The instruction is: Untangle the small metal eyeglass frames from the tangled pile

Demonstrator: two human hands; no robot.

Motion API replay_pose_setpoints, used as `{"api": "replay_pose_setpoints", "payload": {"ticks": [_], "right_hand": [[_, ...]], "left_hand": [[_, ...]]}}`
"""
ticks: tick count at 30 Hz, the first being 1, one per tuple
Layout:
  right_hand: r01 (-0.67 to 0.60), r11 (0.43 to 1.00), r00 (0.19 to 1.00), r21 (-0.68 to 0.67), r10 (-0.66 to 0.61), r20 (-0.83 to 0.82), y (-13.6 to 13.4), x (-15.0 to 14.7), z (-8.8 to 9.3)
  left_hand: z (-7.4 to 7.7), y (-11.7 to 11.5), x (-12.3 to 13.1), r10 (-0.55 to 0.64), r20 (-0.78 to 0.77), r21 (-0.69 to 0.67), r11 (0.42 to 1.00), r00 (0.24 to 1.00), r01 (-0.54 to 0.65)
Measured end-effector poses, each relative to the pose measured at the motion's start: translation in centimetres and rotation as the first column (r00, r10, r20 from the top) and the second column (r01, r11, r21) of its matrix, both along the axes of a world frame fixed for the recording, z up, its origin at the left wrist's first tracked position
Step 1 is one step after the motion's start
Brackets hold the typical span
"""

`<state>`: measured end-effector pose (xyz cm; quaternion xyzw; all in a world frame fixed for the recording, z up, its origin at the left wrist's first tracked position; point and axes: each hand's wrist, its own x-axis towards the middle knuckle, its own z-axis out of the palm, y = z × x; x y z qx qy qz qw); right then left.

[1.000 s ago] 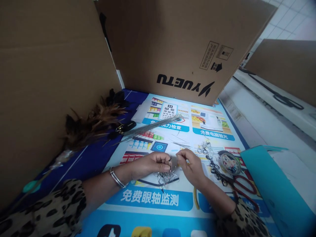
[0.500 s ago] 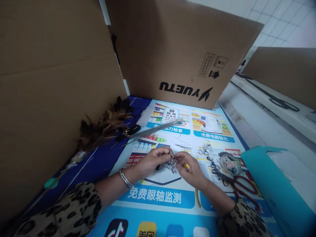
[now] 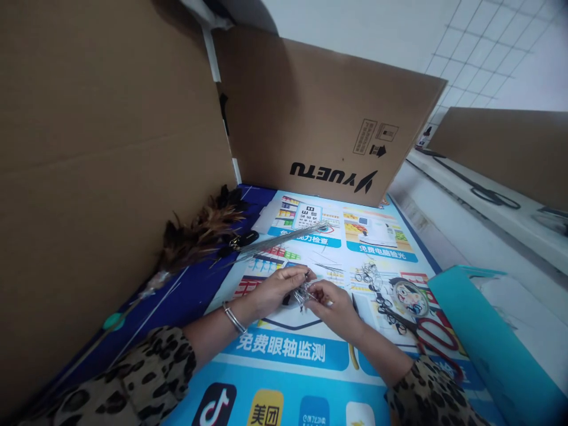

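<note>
My left hand (image 3: 277, 290) and my right hand (image 3: 332, 302) meet over a printed poster (image 3: 288, 355) that covers the table. Both are closed in a pinch on a small tangle of thin silver wire (image 3: 304, 293) held between them, just above the poster. A silver bangle (image 3: 234, 318) sits on my left wrist. Both sleeves are leopard print. A bundle of straight metal wires (image 3: 284, 236) lies beyond the hands. Small dark wire rings (image 3: 373, 278) are scattered to the right of my right hand.
A feather duster (image 3: 199, 236) lies at the left along a tall cardboard wall (image 3: 89, 165). A YUETU cardboard box (image 3: 328, 118) stands behind. Red-handled scissors (image 3: 437, 340) and a round picture tin (image 3: 410, 296) lie at right, beside a teal box (image 3: 492, 337).
The view tilted up. My hands came together, lifting the wire tangle off the poster, and now hold it between them slightly farther from me.
</note>
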<state>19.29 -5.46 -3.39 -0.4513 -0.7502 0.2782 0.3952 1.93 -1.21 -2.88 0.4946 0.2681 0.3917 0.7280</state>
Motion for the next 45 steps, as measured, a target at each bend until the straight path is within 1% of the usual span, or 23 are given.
{"api": "replay_pose_setpoints", "payload": {"ticks": [2,4,7,11,15,19,23,26,29,31,35,37,39,42,45], "right_hand": [[0.024,1.000,1.000,0.008,-0.024,-0.014,-0.1,0.0,0.2],[0.047,0.999,0.999,-0.009,-0.047,-0.025,-0.1,0.1,0.4],[0.102,0.993,0.995,-0.052,-0.103,-0.010,-0.1,0.1,0.8],[0.162,0.983,0.987,-0.086,-0.161,0.010,-0.1,0.2,1.1],[0.144,0.985,0.989,-0.093,-0.145,0.001,-0.4,0.3,1.2],[0.128,0.988,0.992,-0.084,-0.129,-0.007,-0.7,0.5,1.1],[0.112,0.993,0.994,-0.040,-0.113,-0.015,-0.7,0.6,1.0],[0.096,0.995,0.995,-0.003,-0.096,-0.033,-0.6,0.6,0.9],[0.088,0.996,0.993,-0.004,-0.088,-0.084,-0.5,0.7,0.8],[0.088,0.995,0.987,-0.043,-0.093,-0.134,-0.4,0.7,0.8],[0.079,0.983,0.967,-0.166,-0.115,-0.226,-0.2,0.9,0.5],[0.063,0.981,0.962,-0.185,-0.109,-0.250,-0.2,1.0,0.4],[0.052,0.983,0.957,-0.175,-0.099,-0.274,-0.3,1.0,0.5],[0.039,0.983,0.951,-0.180,-0.091,-0.295,-0.3,1.1,0.7],[0.037,0.969,0.949,-0.246,-0.112,-0.296,-0.3,1.3,1.0]], "left_hand": [[-0.2,-0.1,-0.1,-0.002,-0.017,-0.036,0.999,1.000,0.002],[-0.3,-0.1,-0.3,-0.006,-0.026,-0.036,0.999,1.000,0.005],[-0.2,-0.1,-0.6,0.003,-0.053,0.027,1.000,0.999,-0.002],[-0.2,0.1,-0.9,0.045,-0.100,0.124,0.992,0.994,-0.033],[-0.4,0.3,-1.0,0.071,-0.166,0.215,0.976,0.984,-0.035],[-1.0,0.3,-0.8,0.104,-0.256,0.227,0.973,0.961,-0.045],[-1.2,0.1,-0.4,0.106,-0.277,0.255,0.966,0.955,-0.033],[-0.9,0.1,-0.4,0.126,-0.301,0.346,0.938,0.945,-0.015],[-0.8,0.1,-0.5,0.164,-0.309,0.441,0.898,0.937,-0.012],[-1.0,0.2,-0.5,0.164,-0.296,0.436,0.900,0.941,-0.020],[-1.4,0.3,-0.5,0.123,-0.258,0.316,0.948,0.958,-0.036],[-1.5,0.3,-0.4,0.126,-0.248,0.286,0.957,0.961,-0.052],[-1.4,0.2,-0.3,0.129,-0.239,0.262,0.963,0.962,-0.064],[-1.0,0.1,-0.2,0.144,-0.238,0.252,0.964,0.961,-0.083],[-0.7,0.0,-0.3,0.184,-0.245,0.280,0.954,0.952,-0.112]]}}
